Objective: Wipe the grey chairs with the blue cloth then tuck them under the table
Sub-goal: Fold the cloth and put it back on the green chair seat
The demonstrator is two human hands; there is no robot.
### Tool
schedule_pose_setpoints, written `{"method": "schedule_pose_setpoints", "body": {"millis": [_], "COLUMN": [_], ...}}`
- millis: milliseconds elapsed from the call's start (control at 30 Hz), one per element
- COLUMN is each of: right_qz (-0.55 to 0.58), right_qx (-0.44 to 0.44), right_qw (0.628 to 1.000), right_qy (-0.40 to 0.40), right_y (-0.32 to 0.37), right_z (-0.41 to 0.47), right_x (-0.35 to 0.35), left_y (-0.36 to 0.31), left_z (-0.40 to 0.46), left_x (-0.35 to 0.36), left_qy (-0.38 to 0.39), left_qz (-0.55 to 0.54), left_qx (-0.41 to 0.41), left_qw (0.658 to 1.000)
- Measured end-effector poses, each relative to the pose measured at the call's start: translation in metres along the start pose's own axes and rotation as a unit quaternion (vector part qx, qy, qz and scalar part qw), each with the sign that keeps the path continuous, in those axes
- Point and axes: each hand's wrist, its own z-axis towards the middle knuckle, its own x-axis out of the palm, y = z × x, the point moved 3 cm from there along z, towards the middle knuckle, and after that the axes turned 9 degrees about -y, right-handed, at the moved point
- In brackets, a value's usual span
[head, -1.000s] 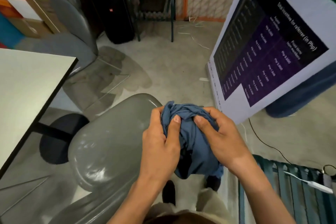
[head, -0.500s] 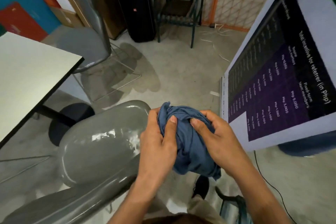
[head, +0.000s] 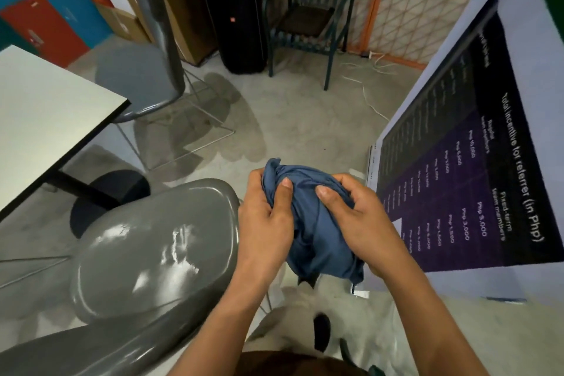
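While the blue cloth [head: 317, 223] is gripped bunched by the left hand [head: 268, 223] and right hand [head: 357, 223], a flat pad should be formed before the grey chair [head: 152, 253] at lower left is wiped.

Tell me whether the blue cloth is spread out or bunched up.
Bunched up: the blue cloth is a crumpled wad gripped between the left hand and right hand.

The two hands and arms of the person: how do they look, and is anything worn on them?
Both the left hand and the right hand are bare: no gloves, rings, watch or bracelet show. The forearms are bare too, with no sleeves down to the picture's lower edge. The thumbnails are short and plain.
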Motion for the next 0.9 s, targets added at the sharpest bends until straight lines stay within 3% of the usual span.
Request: {"method": "schedule_pose_setpoints", "body": {"millis": [400, 900], "right_qz": [-0.023, -0.039], "right_qx": [-0.027, -0.001], "right_qw": [0.999, 0.999], "right_qy": [-0.004, 0.019], "right_y": [0.025, 0.045], "right_z": [0.192, 0.382], "right_x": [-0.008, 0.032], "left_y": [-0.03, -0.03], "left_z": [0.158, 0.342], "left_x": [0.095, 0.147], "left_qy": [-0.017, -0.015], "left_qz": [-0.02, 0.017], "left_qx": [0.0, -0.007], "left_qw": [1.0, 1.0]}}
